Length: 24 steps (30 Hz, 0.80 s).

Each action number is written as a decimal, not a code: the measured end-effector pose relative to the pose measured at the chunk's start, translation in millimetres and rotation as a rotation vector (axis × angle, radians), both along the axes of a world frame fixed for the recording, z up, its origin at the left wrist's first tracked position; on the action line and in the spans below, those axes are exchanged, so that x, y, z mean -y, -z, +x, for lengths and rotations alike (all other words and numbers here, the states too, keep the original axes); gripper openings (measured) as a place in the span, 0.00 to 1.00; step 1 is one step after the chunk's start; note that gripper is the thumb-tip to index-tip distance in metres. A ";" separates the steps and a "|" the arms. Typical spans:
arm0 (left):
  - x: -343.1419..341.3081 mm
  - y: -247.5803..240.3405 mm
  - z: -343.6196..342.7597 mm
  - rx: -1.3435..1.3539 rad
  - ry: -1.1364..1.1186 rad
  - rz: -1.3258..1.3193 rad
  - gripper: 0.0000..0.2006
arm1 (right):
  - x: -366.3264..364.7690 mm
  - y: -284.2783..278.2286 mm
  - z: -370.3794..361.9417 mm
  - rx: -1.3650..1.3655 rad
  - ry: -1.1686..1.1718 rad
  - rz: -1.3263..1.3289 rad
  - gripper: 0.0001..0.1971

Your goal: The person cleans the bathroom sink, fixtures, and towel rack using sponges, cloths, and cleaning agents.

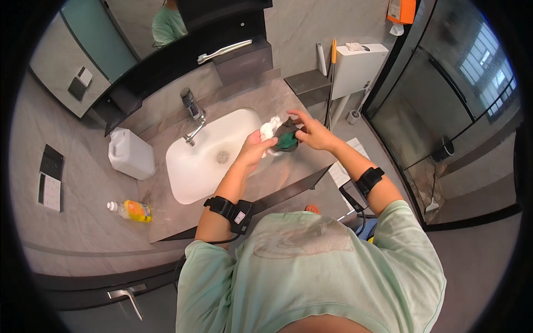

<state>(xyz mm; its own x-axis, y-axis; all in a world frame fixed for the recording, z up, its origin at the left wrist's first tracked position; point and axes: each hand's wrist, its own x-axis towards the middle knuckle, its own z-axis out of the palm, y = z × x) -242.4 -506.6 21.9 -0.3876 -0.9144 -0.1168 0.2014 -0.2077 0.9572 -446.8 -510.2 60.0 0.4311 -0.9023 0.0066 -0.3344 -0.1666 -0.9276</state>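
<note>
Over the right rim of the white sink (176,176), my left hand (257,150) closes on a crumpled white cloth or tissue (270,127), with the thumb reaching toward a dark green and black object (287,139). The kind of that object is unclear; it looks rounded and partly covered by fingers. From the right, my right hand (317,135) grips the object's edge, its thumb at the side and the index finger curved over the top. Both forearms wear black straps with small boxes.
A chrome faucet (192,108) rises behind the sink. On the counter's left stand a white jug (131,154) and a bottle of yellow liquid (133,211). A toothbrush-like white item (225,51) lies on the dark ledge. A glass shower door (444,83) is at right.
</note>
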 end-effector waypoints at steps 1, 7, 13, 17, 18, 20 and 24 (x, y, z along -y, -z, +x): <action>2.8 -1.1 -6.0 0.021 0.009 -0.019 0.16 | 3.8 2.4 -7.4 0.006 -0.011 -0.001 0.25; 17.5 -8.4 -47.3 0.247 -0.089 -0.011 0.18 | 35.0 21.2 -44.9 -0.169 -0.116 -0.560 0.12; 23.0 -17.7 -41.3 0.907 -0.118 -0.209 0.20 | 76.0 49.7 -73.7 0.336 0.199 -0.045 0.12; 1.4 -10.8 -27.9 1.018 -0.468 -0.240 0.27 | 80.1 32.2 -81.6 0.542 0.099 0.391 0.12; 1.6 -11.8 -29.1 1.026 -0.478 -0.234 0.27 | 75.9 28.6 -78.3 0.597 0.081 0.473 0.11; 7.5 -14.5 -41.0 0.738 -0.441 -0.241 0.27 | 73.2 29.4 -67.2 0.652 0.039 0.486 0.14; 8.7 -29.2 -97.1 0.954 -0.649 -0.524 0.20 | 74.7 39.0 -40.5 0.367 0.007 0.145 0.15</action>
<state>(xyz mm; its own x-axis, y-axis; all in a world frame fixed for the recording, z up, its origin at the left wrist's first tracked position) -339.5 -515.3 51.1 0.1864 -0.9252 0.3305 -0.6896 0.1164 0.7148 -487.4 -584.9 21.0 0.4180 -0.9079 0.0317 0.0236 -0.0240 -0.9994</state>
